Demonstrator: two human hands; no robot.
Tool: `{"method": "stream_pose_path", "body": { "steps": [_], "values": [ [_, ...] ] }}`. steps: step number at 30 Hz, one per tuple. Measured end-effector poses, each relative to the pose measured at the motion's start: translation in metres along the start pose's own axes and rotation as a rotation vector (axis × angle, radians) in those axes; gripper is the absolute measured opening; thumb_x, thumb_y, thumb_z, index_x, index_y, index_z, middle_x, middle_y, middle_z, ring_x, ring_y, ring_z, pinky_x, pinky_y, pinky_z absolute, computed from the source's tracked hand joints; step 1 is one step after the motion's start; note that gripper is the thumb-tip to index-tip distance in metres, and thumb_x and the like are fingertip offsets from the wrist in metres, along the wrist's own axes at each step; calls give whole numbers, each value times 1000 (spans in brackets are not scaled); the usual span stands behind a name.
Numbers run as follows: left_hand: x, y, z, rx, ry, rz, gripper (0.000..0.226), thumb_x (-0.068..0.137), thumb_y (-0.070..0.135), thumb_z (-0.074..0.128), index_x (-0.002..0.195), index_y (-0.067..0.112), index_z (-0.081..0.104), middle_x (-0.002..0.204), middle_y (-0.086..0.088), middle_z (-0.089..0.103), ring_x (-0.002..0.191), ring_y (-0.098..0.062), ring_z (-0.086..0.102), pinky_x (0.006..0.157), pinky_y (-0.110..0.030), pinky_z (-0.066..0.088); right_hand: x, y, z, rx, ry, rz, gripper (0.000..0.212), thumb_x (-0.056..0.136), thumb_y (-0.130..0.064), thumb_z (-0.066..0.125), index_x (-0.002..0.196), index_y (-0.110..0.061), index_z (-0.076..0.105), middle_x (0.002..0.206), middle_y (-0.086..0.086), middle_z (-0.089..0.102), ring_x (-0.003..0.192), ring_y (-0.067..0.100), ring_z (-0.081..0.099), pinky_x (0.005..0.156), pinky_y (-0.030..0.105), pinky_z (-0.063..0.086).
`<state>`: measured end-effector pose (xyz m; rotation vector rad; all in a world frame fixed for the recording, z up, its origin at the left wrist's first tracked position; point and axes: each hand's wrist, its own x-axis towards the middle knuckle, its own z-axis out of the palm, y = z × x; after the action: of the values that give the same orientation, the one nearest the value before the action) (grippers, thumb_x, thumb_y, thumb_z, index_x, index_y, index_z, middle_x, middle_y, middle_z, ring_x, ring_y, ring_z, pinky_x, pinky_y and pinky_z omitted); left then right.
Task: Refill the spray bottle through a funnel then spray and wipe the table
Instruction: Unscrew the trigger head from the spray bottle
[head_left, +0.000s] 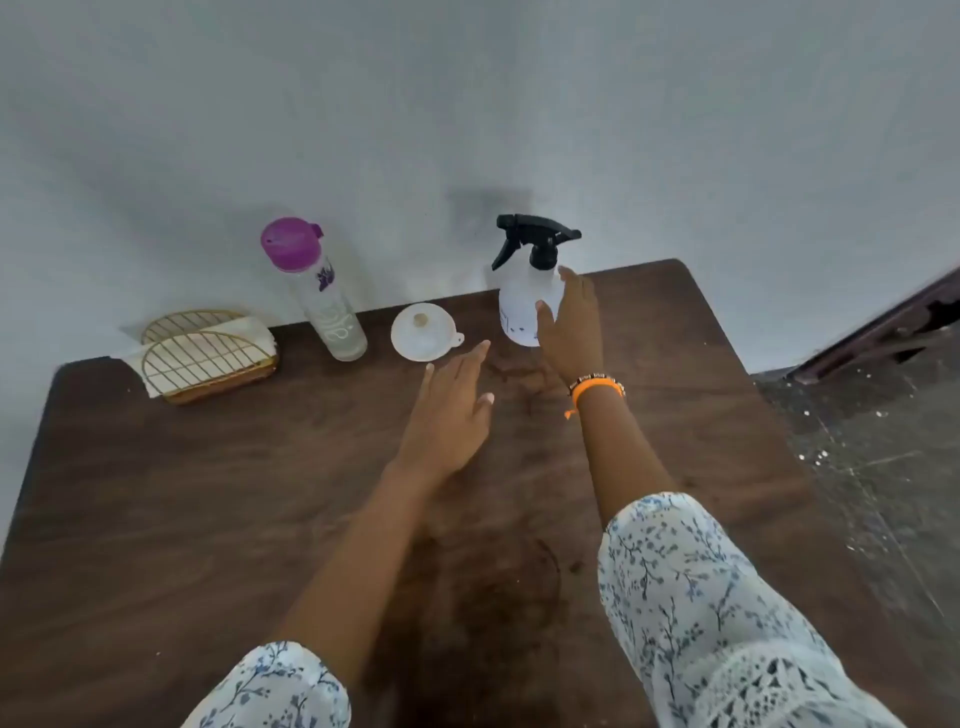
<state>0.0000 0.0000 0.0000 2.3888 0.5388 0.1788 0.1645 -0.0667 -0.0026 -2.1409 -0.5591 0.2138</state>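
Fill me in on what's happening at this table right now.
A person is reaching both hands across a dark wooden table. The right hand is open around the side of the white spray bottle, whose black trigger head is still on. The left hand hovers open near the white funnel, which lies on the table. A purple-capped water bottle and a napkin holder stand further left. Refilling has not started.

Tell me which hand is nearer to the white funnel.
Left. The left hand reaches just beside the funnel, fingertips close. The right hand is farther right, at the spray bottle.
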Motion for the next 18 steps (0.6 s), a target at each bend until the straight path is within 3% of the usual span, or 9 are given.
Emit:
{"method": "stream_pose_path", "body": {
  "steps": [7, 14, 18],
  "values": [
    [13, -10, 0, -79, 87, -25, 54, 91, 11, 50, 142, 15, 32, 130, -2, 51, 132, -20, 37, 113, -46, 25, 22, 7, 17, 26, 42, 24, 45, 92, -13, 50, 134, -1, 39, 135, 15, 47, 125, 27, 43, 103, 35, 37],
    [5, -12, 7, -149, 80, -62, 55, 93, 18, 50, 143, 21, 28, 133, 2, 47, 129, -13, 39, 113, -46, 28, 23, 12, 18, -12, 78, -11, 30, 89, -15, 56, 116, -3, 52, 117, 10, 59, 108, 22, 53, 80, 21, 35],
    [-3, -8, 6, -181, 97, -84, 55, 93, 21, 49, 144, 21, 28, 137, 2, 45, 129, -12, 38, 110, -33, 29, 3, 9, 16, -7, 86, -28, 30, 87, -13, 58, 114, -3, 54, 115, 10, 59, 106, 22, 54, 79, 23, 38]
  ]
}}
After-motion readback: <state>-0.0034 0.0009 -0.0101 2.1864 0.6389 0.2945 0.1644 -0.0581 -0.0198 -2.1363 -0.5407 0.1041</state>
